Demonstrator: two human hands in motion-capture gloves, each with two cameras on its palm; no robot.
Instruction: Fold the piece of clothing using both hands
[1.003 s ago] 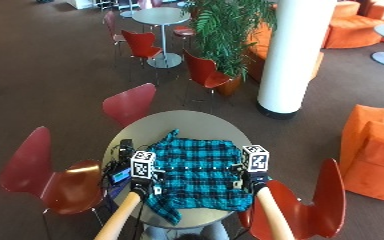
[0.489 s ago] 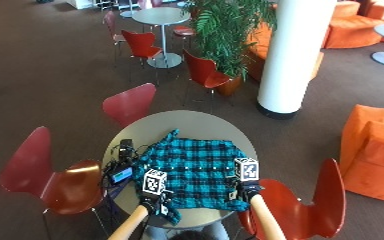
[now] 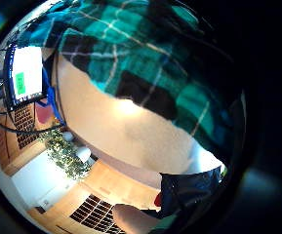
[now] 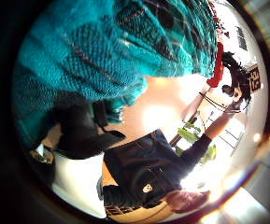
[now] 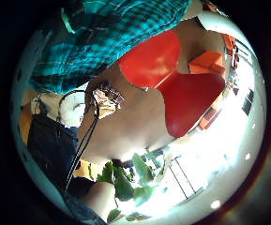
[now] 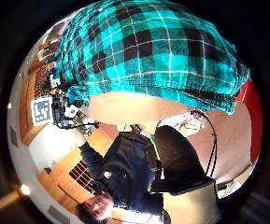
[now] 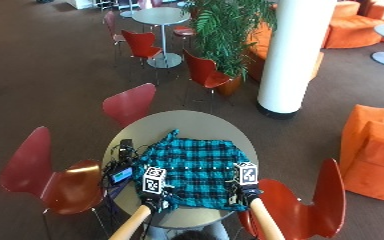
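Two gloved hands, left hand [image 7: 153, 202] and right hand [image 7: 244, 196], gripping teal plaid shirt's [image 7: 192, 167] near edge, round table [image 7: 179, 122]

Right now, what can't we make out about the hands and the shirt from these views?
- Fingers of the left hand and right hand: outside view, covered by the marker cubes; no palm view shows them, so the grip is unknown.
- Near edge of the plaid shirt: the hands cover it in the outside view.
- Screen of the small device beside the shirt: too small to read.
- Round table near rim: hidden by shirt and forearms.
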